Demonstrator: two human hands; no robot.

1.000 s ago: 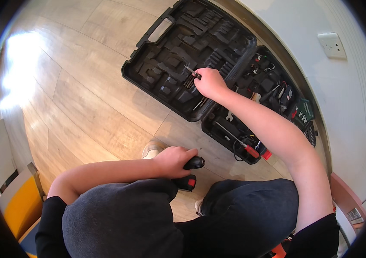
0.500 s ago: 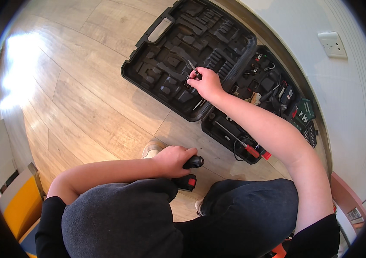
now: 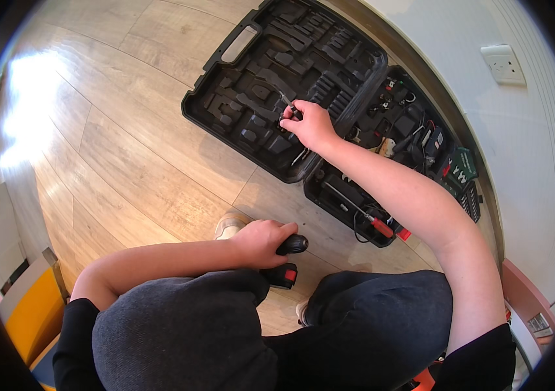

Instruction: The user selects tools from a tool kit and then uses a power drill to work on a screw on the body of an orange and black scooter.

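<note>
Right hand (image 3: 310, 124), pinching a thin bit (image 3: 286, 101), slid slightly left over the toolcase (image 3: 251, 117).

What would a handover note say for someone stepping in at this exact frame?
Left hand: wrapped round a black power drill held low between the knees, just above the floor.
Right hand: reaching into the open black tool case, fingers pinching a thin metal bit over the moulded lid half.
Other case half, by the wall, holds tools, including a red-handled screwdriver.
Done: case open, drill out, bit in hand.
Left: bit is not in the drill.
</note>
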